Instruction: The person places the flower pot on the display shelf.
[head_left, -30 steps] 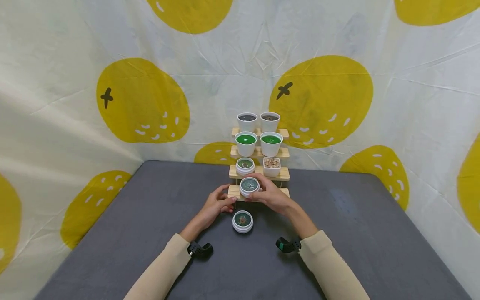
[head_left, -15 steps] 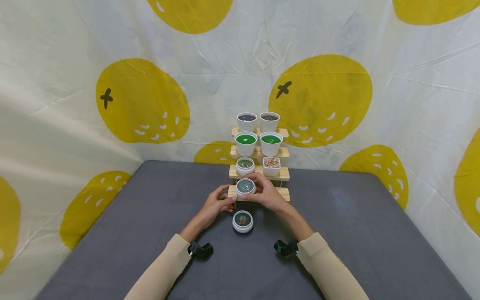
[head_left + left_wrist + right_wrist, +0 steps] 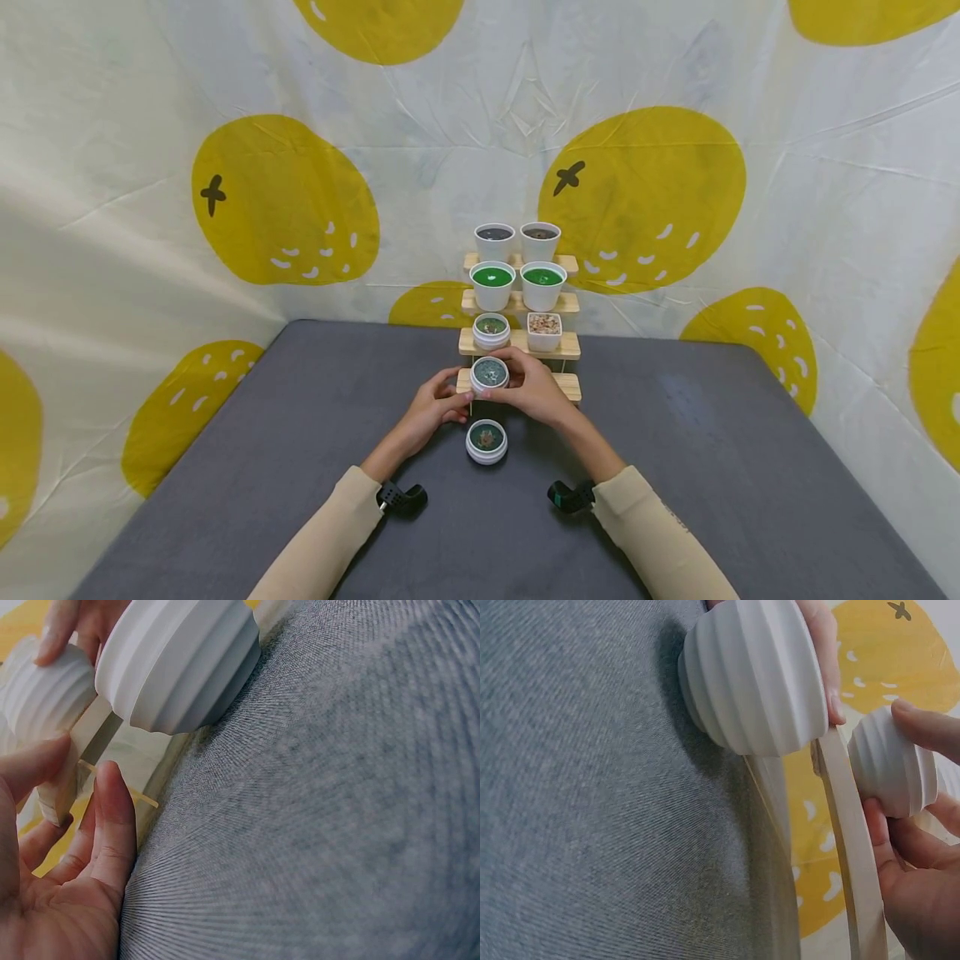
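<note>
My right hand (image 3: 536, 392) holds a small white ribbed bowl (image 3: 490, 374) with dark blue-green contents, thumb at the near side and fingers round the back. This bowl is at the left part of the lowest board (image 3: 567, 387) of a wooden tiered stand. In the right wrist view, the thumb and fingers clasp the ribbed bowl (image 3: 889, 761) next to the board (image 3: 855, 862). My left hand (image 3: 429, 412) grips the board's left end, the thumb above and fingers below in the left wrist view. A second ribbed bowl (image 3: 486, 442) with similar contents rests on the table before the stand.
Higher boards carry a ribbed bowl (image 3: 491, 331), a square cup of chopped bits (image 3: 543, 332), two green-filled cups (image 3: 492, 287) and two dark-filled cups (image 3: 494, 243). A grey cloth covers the table (image 3: 712, 467). Behind it hangs a patterned curtain (image 3: 450, 183).
The right hand has moved the held bowl slightly left along the lowest board, toward the left hand. The left hand and the bowl on the table have stayed in place.
</note>
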The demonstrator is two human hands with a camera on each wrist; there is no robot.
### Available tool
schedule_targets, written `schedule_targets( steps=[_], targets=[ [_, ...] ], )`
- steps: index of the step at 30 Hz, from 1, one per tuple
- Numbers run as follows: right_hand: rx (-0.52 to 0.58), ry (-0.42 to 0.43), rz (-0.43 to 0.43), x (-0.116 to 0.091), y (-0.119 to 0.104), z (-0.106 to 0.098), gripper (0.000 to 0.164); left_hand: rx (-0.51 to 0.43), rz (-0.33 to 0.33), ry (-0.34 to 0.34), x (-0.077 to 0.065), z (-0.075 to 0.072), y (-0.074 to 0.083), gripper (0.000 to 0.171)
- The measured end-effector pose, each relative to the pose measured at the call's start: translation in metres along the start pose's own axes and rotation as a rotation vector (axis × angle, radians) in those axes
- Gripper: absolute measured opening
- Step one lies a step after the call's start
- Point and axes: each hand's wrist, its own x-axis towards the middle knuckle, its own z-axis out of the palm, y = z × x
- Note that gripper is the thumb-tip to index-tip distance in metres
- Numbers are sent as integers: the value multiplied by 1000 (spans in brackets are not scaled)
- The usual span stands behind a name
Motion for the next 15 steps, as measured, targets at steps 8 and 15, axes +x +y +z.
schedule_targets(
  steps=[8, 15],
  targets=[
    [-54, 54, 19, 0, 2, 3, 61, -3, 10, -5, -1, 0, 0, 63],
    [-78, 101, 51, -1, 1, 8, 60, 5, 9, -7, -1, -1, 0, 65]
  ],
)
